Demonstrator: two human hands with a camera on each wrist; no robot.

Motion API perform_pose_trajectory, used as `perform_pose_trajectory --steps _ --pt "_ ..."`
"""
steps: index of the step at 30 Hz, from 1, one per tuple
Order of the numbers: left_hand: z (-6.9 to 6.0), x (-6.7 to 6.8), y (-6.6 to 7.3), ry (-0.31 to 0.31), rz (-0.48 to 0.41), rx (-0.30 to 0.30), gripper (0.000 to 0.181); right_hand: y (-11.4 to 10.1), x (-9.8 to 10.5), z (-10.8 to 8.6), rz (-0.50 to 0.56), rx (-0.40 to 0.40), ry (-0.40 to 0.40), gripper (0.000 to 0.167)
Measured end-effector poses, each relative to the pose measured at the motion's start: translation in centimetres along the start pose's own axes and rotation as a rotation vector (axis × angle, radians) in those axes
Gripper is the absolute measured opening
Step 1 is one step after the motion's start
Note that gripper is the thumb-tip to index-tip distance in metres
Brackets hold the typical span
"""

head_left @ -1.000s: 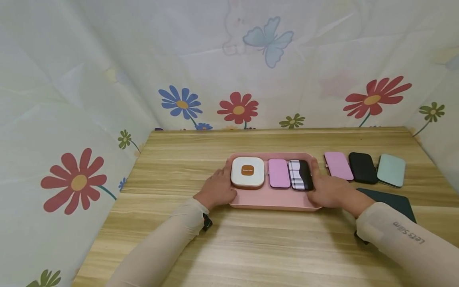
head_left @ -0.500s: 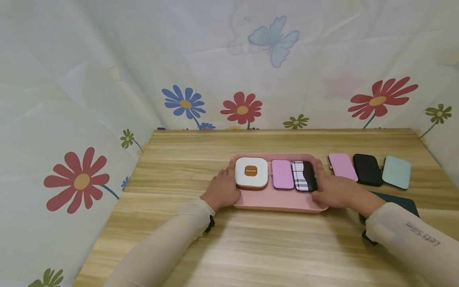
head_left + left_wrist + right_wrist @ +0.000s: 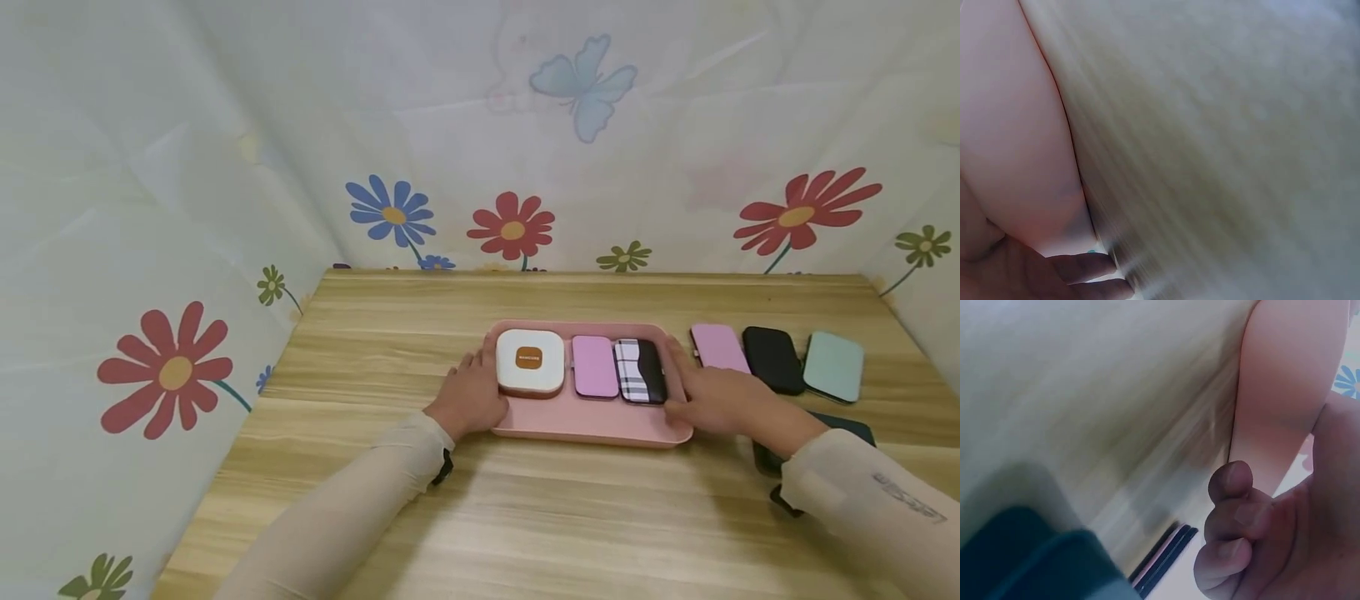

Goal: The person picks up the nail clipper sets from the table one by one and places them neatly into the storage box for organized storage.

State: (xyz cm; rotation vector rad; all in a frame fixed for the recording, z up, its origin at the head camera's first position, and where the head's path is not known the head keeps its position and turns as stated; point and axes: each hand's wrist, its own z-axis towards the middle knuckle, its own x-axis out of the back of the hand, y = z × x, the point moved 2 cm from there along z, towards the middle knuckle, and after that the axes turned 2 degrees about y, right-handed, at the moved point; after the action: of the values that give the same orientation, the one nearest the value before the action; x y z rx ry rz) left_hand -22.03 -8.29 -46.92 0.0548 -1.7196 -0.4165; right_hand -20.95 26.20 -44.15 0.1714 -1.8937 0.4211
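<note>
A pink tray (image 3: 577,423) lies on the wooden table, gripped at both ends. My left hand (image 3: 468,400) holds its left end, thumb at the near corner. At the right end, my right hand (image 3: 716,398) grips the wall with its thumb near the front corner. Inside sit a white rounded box (image 3: 528,379) with a brown label, a pink flat case (image 3: 596,367) and a black-and-plaid case (image 3: 651,367). In the left wrist view the fingers (image 3: 1088,267) lie along the tray's underside edge. Curled fingers (image 3: 1229,515) show beside the tray wall (image 3: 1291,381) in the right wrist view.
Right of the tray lie another pink case (image 3: 718,346), a black case (image 3: 772,358) and a mint case (image 3: 834,367). A dark green case (image 3: 851,427) is partly hidden under my right forearm. A flowered curtain (image 3: 435,108) stands behind the table (image 3: 382,333).
The whole head view has shifted slightly, so everything appears a little further right. Both hands keep their hold on the tray. Its place on the table looks nearly the same.
</note>
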Motion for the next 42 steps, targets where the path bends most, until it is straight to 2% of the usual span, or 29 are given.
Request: perform_pose_trajectory --steps 3,6,10,14,16,19,23,29,36,42 --pt "0.0 0.0 0.1 -0.002 0.002 0.001 0.095 0.4 0.5 -0.4 -0.005 0.011 0.023 0.106" --pt "0.1 0.1 0.1 -0.001 -0.001 0.001 0.094 0.9 1.3 -0.6 0.039 0.016 0.048 0.103" --pt "0.1 0.0 0.1 -0.007 0.002 0.005 0.095 1.8 2.4 -0.7 0.095 0.036 0.095 0.091" --pt "0.1 -0.1 0.0 -0.012 0.009 0.008 0.094 3.2 3.2 -0.6 0.073 0.076 0.166 0.075" --pt "0.1 -0.1 0.0 -0.013 0.011 0.008 0.093 4.2 3.4 -0.5 0.037 0.087 0.191 0.073" --pt "0.0 0.0 0.0 -0.017 0.011 0.009 0.093 5.7 3.5 -0.1 -0.022 0.075 0.203 0.079" --pt "-0.1 0.0 0.1 -0.019 0.017 0.010 0.094 7.1 3.3 0.6 -0.071 0.056 0.183 0.099" --pt "0.0 0.1 0.3 -0.021 0.034 0.010 0.094 9.1 2.8 1.5 -0.055 0.062 0.137 0.123" --pt "0.0 -0.3 0.1 -0.024 0.040 0.010 0.094 9.8 3.0 2.2 0.059 0.049 0.053 0.127" --pt "0.0 -0.2 -0.1 -0.015 0.048 0.008 0.092 9.4 3.0 2.8 -0.009 0.023 0.066 0.122"
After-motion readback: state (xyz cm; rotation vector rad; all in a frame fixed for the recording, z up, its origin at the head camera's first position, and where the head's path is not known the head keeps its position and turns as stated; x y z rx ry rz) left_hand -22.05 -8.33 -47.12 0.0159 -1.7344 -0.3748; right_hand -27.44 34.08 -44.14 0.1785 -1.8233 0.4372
